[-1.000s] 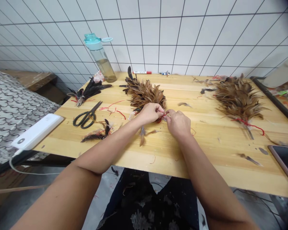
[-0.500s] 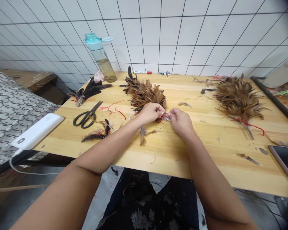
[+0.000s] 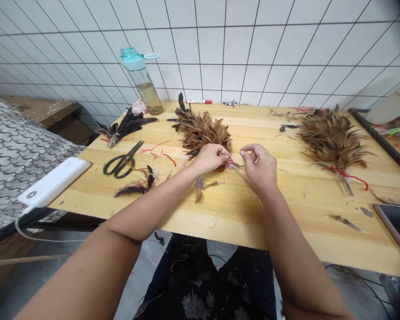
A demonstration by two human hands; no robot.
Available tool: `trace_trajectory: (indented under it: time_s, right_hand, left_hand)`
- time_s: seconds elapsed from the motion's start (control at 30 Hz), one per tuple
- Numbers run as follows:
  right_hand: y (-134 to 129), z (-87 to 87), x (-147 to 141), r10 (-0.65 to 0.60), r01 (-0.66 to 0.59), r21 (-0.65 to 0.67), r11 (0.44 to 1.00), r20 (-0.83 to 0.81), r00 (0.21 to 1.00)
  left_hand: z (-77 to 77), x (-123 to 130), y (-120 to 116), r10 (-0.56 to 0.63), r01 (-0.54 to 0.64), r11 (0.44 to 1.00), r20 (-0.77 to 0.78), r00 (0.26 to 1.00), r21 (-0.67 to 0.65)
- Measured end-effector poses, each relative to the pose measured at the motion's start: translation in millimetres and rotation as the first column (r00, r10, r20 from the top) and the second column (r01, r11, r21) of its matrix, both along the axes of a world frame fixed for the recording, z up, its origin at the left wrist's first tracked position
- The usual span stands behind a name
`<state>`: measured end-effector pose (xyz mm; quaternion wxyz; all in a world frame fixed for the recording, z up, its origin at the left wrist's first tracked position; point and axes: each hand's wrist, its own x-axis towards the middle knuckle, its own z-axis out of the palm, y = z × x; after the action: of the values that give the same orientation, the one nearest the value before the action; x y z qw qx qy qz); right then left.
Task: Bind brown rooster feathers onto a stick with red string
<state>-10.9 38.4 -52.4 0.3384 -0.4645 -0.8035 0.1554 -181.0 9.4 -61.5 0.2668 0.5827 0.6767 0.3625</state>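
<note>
left hand (image 3: 210,158) grips the feather bundle (image 3: 202,131) (red thread (image 3: 231,163) showing); right hand (image 3: 258,166) hangs apart, loosely pinched.

Bright, even light; curved wide-angle edges

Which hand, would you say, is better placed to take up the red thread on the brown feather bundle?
Probably the right hand: it is off the brown feather bundle, near the thin red thread, while the left hand grips that bundle's base.

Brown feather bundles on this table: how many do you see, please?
2: one bundle in the left hand, another bundle lying at the right side of the table.
</note>
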Motion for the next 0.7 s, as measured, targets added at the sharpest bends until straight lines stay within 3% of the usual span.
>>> trace_trajectory:
  time_s: [0.1, 0.27, 0.53, 0.7]
  right_hand:
    - [-9.6, 1.0, -5.9, 0.032, -0.058, 0.134, 0.989, 0.186, 0.982]
    - [-11.3, -1.8, -11.7, 0.04, -0.107, 0.128, 0.986, 0.441, 0.897]
    - [-4.4, -4.5, -13.1, 0.036, -0.077, 0.04, 0.996, 0.616, 0.787]
    - [-1.7, -5.5, -14.3, 0.086, -0.087, -0.03, 0.996, 0.637, 0.766]
  left_hand:
    - [2.0, 0.6, -1.3, -0.009, 0.009, 1.0, -0.016, 1.0, -0.006]
    - [-3.0, -2.0, -1.4, -0.052, 0.053, 0.998, 0.049, 0.997, -0.013]
    - [-6.1, -2.0, 0.2, -0.038, 0.039, 0.999, 0.149, 0.988, 0.0]
    - [-5.3, -0.2, -0.6, -0.048, 0.05, 0.999, 0.217, 0.975, -0.005]
